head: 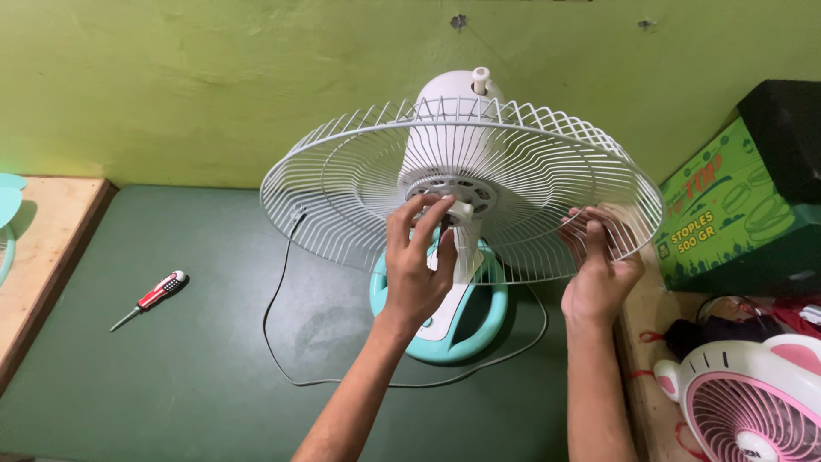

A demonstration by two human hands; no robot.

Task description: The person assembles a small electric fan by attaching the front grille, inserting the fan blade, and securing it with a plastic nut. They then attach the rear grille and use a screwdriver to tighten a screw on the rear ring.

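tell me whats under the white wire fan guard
Under the white wire guard sits the fan's teal ring base with its cord on the green mat; the left hand covers part of the stand.

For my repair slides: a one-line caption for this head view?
Left hand at the hub of a white fan guard, right hand gripping its rim, above a teal base.

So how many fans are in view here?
2. A white-and-teal desk fan stands mid-table, with the left hand at its hub and the right hand on its wire guard. A pink-and-white fan sits bottom right, partly cut off.
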